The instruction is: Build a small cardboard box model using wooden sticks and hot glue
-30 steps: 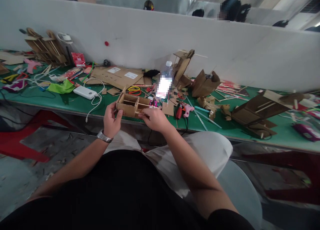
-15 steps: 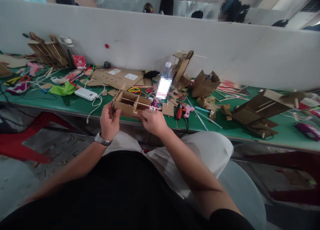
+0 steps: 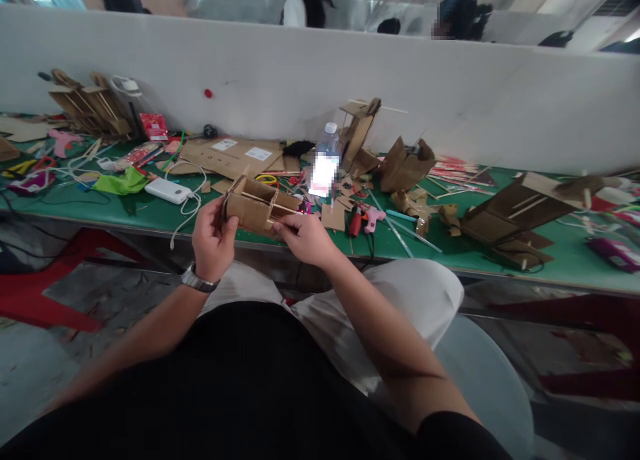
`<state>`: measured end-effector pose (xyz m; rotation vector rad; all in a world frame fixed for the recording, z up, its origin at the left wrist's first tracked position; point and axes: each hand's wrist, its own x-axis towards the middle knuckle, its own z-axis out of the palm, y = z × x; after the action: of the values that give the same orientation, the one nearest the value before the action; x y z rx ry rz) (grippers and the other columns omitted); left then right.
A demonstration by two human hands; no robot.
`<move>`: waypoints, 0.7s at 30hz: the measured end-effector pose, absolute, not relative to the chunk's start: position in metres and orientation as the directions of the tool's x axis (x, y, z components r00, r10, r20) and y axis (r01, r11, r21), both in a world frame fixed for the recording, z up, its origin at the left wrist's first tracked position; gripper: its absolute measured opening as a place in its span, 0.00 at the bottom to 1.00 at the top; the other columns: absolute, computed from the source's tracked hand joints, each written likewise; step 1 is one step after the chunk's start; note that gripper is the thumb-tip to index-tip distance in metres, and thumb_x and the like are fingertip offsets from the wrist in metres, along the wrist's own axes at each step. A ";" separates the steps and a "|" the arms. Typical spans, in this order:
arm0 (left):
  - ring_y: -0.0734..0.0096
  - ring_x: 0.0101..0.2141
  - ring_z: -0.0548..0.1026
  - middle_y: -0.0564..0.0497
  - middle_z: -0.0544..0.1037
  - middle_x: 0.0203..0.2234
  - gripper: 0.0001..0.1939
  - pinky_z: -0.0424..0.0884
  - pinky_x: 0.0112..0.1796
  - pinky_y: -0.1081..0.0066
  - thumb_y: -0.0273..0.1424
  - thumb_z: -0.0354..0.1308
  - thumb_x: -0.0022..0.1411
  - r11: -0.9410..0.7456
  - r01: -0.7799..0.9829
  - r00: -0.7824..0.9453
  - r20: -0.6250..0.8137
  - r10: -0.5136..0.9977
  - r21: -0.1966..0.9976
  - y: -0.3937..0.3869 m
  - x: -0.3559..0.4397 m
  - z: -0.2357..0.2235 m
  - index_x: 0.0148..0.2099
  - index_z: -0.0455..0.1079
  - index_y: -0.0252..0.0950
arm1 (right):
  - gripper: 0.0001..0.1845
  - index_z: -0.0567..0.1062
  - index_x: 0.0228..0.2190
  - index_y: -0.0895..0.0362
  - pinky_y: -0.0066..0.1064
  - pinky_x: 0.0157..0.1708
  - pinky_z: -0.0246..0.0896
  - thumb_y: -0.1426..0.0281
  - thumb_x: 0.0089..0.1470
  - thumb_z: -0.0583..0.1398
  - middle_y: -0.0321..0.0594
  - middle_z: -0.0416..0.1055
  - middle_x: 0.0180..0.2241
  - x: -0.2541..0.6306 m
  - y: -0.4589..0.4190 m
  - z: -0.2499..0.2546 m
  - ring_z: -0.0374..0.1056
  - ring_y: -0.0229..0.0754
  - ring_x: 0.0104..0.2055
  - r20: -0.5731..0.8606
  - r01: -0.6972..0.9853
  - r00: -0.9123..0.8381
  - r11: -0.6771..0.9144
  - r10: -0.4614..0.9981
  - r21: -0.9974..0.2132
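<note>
The grip of the left hand point(image 3: 215, 239) clasps one end of the cardboard frame point(image 3: 247, 213); the right hand point(image 3: 309, 240) pinches it toward the other, at the near edge of the counter point(image 3: 125, 215). Likely light, stiffish, crushable: best held by its walls.

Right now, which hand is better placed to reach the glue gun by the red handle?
Probably the right hand: the glue gun lies nearer it, to its right. The left hand holds the left end of the box, farther away. Both are busy at the box, though.
</note>
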<state>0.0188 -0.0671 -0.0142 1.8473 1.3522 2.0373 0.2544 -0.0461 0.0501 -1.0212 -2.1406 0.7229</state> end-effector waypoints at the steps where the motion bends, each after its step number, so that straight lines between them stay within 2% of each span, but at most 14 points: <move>1: 0.56 0.58 0.82 0.35 0.80 0.59 0.26 0.80 0.59 0.58 0.44 0.65 0.75 -0.610 0.482 -0.271 0.769 0.579 0.629 -0.067 0.019 -0.015 0.66 0.70 0.34 | 0.17 0.86 0.36 0.60 0.32 0.37 0.58 0.67 0.71 0.60 0.44 0.82 0.33 0.254 -0.048 0.051 0.72 0.42 0.35 0.350 0.464 -0.483 0.574 0.803 -0.675; 3: 0.57 0.58 0.82 0.36 0.80 0.58 0.25 0.81 0.58 0.59 0.43 0.65 0.75 -0.623 0.488 -0.277 0.786 0.553 0.611 -0.066 0.019 -0.018 0.66 0.70 0.34 | 0.16 0.86 0.36 0.59 0.33 0.39 0.59 0.68 0.71 0.60 0.46 0.84 0.35 0.253 -0.051 0.051 0.73 0.44 0.37 0.410 0.478 -0.489 0.630 0.770 -0.612; 5: 0.57 0.58 0.82 0.36 0.79 0.58 0.25 0.81 0.58 0.59 0.43 0.65 0.75 -0.636 0.507 -0.285 0.809 0.514 0.582 -0.067 0.020 -0.020 0.66 0.70 0.35 | 0.16 0.86 0.37 0.59 0.33 0.39 0.59 0.69 0.71 0.59 0.46 0.84 0.36 0.252 -0.052 0.050 0.73 0.43 0.37 0.412 0.464 -0.492 0.631 0.767 -0.621; 7: 0.57 0.58 0.82 0.37 0.79 0.57 0.24 0.81 0.58 0.59 0.43 0.65 0.75 -0.641 0.525 -0.291 0.825 0.484 0.561 -0.067 0.021 -0.021 0.65 0.69 0.35 | 0.17 0.86 0.36 0.60 0.31 0.36 0.58 0.67 0.71 0.60 0.42 0.82 0.32 0.252 -0.051 0.050 0.70 0.40 0.33 0.328 0.403 -0.504 0.553 0.799 -0.729; 9: 0.57 0.59 0.82 0.37 0.79 0.58 0.24 0.80 0.59 0.58 0.42 0.64 0.76 -0.641 0.536 -0.287 0.832 0.474 0.550 -0.068 0.022 -0.021 0.66 0.69 0.35 | 0.19 0.86 0.35 0.60 0.30 0.31 0.55 0.64 0.72 0.59 0.36 0.75 0.25 0.252 -0.049 0.050 0.63 0.37 0.27 0.221 0.331 -0.538 0.445 0.813 -0.832; 11: 0.55 0.59 0.82 0.36 0.79 0.59 0.24 0.80 0.59 0.57 0.43 0.63 0.76 -0.640 0.546 -0.278 0.838 0.470 0.540 -0.068 0.022 -0.022 0.66 0.68 0.36 | 0.21 0.86 0.35 0.60 0.30 0.29 0.52 0.62 0.73 0.59 0.33 0.70 0.22 0.253 -0.048 0.051 0.58 0.35 0.24 0.168 0.301 -0.565 0.392 0.808 -0.869; 14: 0.55 0.59 0.82 0.36 0.79 0.59 0.25 0.81 0.58 0.57 0.45 0.63 0.76 -0.636 0.557 -0.270 0.841 0.469 0.534 -0.067 0.020 -0.024 0.66 0.68 0.36 | 0.17 0.86 0.34 0.59 0.30 0.34 0.57 0.66 0.71 0.60 0.37 0.78 0.27 0.252 -0.051 0.052 0.66 0.37 0.29 0.255 0.350 -0.533 0.485 0.807 -0.802; 18: 0.57 0.56 0.82 0.38 0.79 0.56 0.25 0.82 0.55 0.59 0.44 0.65 0.75 -0.640 0.563 -0.275 0.849 0.451 0.523 -0.067 0.014 -0.026 0.65 0.69 0.37 | 0.15 0.86 0.39 0.58 0.32 0.38 0.58 0.67 0.72 0.60 0.46 0.84 0.36 0.250 -0.061 0.052 0.73 0.43 0.36 0.392 0.538 -0.495 0.628 0.776 -0.563; 19: 0.57 0.56 0.83 0.39 0.79 0.55 0.24 0.82 0.55 0.59 0.44 0.65 0.75 -0.643 0.564 -0.275 0.852 0.445 0.518 -0.067 0.013 -0.025 0.65 0.69 0.37 | 0.15 0.86 0.40 0.58 0.33 0.38 0.58 0.67 0.72 0.59 0.47 0.84 0.37 0.249 -0.062 0.052 0.73 0.44 0.36 0.401 0.557 -0.494 0.636 0.771 -0.534; 21: 0.56 0.56 0.82 0.39 0.80 0.55 0.24 0.82 0.55 0.59 0.44 0.65 0.74 -0.645 0.575 -0.267 0.860 0.434 0.504 -0.069 0.012 -0.024 0.64 0.69 0.37 | 0.16 0.86 0.39 0.59 0.32 0.37 0.58 0.67 0.72 0.59 0.46 0.83 0.36 0.250 -0.062 0.052 0.72 0.43 0.36 0.394 0.522 -0.499 0.630 0.772 -0.575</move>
<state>0.0118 -0.0689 -0.0237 1.9596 1.3593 2.2008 0.2495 -0.0616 0.0516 -1.0068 -2.2151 0.5106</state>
